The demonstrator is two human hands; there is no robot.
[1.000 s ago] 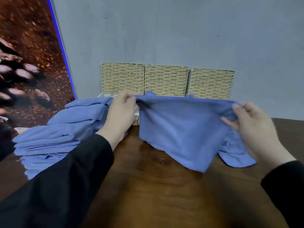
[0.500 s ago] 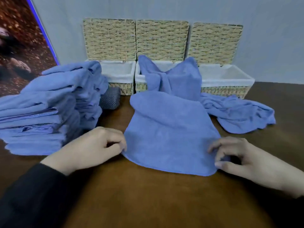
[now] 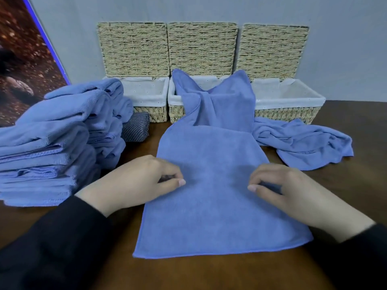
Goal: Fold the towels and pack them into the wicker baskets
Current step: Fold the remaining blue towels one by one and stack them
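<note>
A blue towel [image 3: 211, 206] lies flat on the wooden table [image 3: 209, 273], its far end draped over the rim of the middle wicker basket [image 3: 174, 100]. My left hand [image 3: 136, 183] rests on the towel's left side with curled fingers and pinches the cloth. My right hand [image 3: 293, 191] pinches the right side the same way. The left basket [image 3: 146, 95] and the right basket [image 3: 293, 97] stand open, showing white liners. A crumpled blue towel [image 3: 303, 143] lies in front of the right basket.
A tall pile of folded blue towels [image 3: 52, 143] sits at the left of the table. A dark striped cloth [image 3: 136, 130] lies between that pile and the left basket. The basket lids lean against the grey wall.
The towel went from held up in the air to laid flat and drawn closer to me. My hands left its near corners and now sit halfway up its sides.
</note>
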